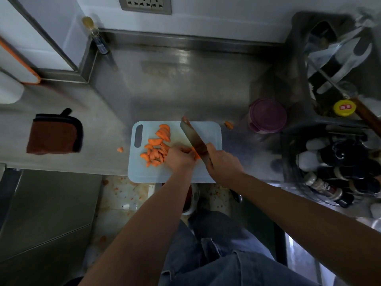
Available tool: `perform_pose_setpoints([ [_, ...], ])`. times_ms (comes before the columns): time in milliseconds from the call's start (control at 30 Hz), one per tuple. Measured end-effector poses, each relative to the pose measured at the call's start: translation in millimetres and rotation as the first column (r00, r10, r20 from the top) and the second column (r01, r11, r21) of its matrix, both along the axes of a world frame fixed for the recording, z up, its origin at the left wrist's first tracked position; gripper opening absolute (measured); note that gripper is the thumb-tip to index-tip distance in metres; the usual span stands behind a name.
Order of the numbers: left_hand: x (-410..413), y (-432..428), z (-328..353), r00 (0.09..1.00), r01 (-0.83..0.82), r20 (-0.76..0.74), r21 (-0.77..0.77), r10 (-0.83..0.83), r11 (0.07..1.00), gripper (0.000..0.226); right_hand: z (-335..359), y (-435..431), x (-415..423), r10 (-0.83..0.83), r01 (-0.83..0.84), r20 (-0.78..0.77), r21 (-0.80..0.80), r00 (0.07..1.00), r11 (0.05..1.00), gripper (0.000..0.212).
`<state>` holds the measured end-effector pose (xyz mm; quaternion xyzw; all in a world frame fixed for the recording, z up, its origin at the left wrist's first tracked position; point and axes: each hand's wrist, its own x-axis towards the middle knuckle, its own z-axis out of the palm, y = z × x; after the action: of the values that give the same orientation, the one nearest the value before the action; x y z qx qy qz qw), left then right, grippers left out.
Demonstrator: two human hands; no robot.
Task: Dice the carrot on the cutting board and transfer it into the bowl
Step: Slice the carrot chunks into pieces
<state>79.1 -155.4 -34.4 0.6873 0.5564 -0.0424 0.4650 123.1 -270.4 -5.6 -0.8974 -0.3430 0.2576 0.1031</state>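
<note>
We look straight down at a grey steel surface (165, 89). A pale blue plastic cutting board (208, 133) with a slot handle lies at the near edge of the surface, about midway along it. A loose heap of orange half-moon carrot slices (156, 149) covers the left half of the board.

The left hand (181, 156) rests on the middle of the board, fingers curled down over an uncut orange carrot piece (195, 154) and pinning it in place. The right hand (223, 164) is wrapped round the handle of a broad steel cleaver (192, 137). Its blade stands against the left fingertips and angles away toward the board's far edge.

Two stray orange carrot bits lie off the board: one (120, 149) just beside its left side, one (229, 124) just past its far right corner.

A round tub with a purple lid (267, 115) stands beyond that, toward the right edge. A brown square pot holder with black trim (54, 134) lies well apart at the left edge. A glass bottle with a yellowish cap (97, 36) stands in the far left corner. Dark bottles (338, 162) crowd a rack at the right edge.
</note>
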Motion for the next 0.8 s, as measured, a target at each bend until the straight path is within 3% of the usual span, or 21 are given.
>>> perform_pose_setpoints([
  [200,0.8,1.4,0.6,0.999,-0.036,-0.002,-0.034,0.036,0.999,0.011,5.4,6.0,-2.4,0.026,-0.027,-0.025,-0.073,0.999,0.997,0.043],
  [500,2.8,6.6,3.5,0.996,-0.092,-0.001,-0.139,0.093,0.986,0.006,3.2,17.6,-1.4,-0.007,-0.001,-0.075,-0.107,0.997,0.994,0.044],
  [633,3.1,8.5,-0.9,0.989,-0.138,0.021,-0.226,0.146,0.964,0.025,-2.5,18.5,-5.1,0.003,-0.013,-0.093,-0.109,0.996,0.994,0.049],
  [800,2.7,9.5,0.2,0.994,-0.104,0.025,-0.188,0.11,0.977,0.025,-8.4,17.5,-5.1,-0.005,-0.001,-0.072,-0.078,0.997,0.997,0.043],
])
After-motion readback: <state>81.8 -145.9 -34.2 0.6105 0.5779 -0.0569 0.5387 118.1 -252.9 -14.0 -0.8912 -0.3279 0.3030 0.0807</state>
